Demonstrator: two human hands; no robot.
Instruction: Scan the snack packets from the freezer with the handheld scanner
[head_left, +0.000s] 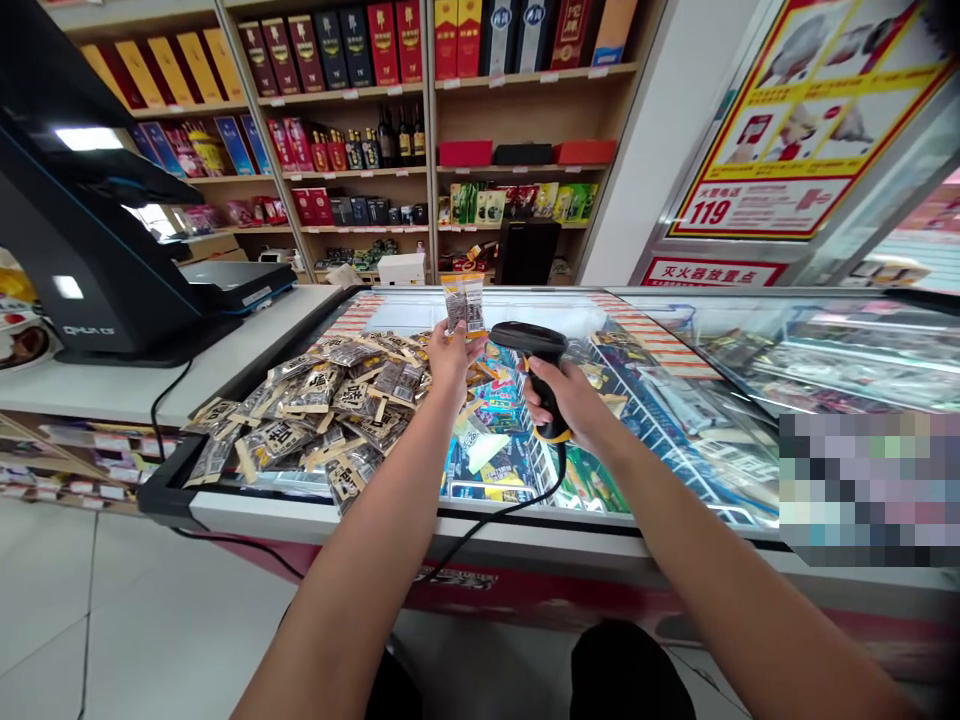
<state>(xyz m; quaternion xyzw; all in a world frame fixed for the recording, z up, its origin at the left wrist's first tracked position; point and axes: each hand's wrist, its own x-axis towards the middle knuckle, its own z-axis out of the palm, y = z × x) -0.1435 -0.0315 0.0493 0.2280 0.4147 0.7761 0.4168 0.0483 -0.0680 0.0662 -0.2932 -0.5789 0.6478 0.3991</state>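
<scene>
Over the middle of the freezer [262,512], above its glass lid, we hold up a small packet [463,305] in our left hand [450,362]. The fingers and thumb pinch its lower edge, so it stands upright with its printed face turned toward us. It may be two packets held side by side; we cannot tell.

Just to the right, our right hand [577,400] is wrapped tightly around the handle of a black scanner [534,345]. The scanner's head sits level with the packet's bottom and near it, but the two do not touch. A black cable [517,505] runs from the base of the handle down over the freezer's front edge.

A pile of packets [322,410] of the same kind lies on the glass toward the freezer's left end, spreading almost to the front left corner. Our left hand is right at its far right edge. Coloured wrappers show through the glass beneath both hands.

Past the freezer's left edge, a dark till [90,250] stands on a white counter [150,385]. Wooden shelves [431,150] of boxes and bottles fill the back wall, and a red and yellow poster [787,120] hangs at the upper right.
</scene>
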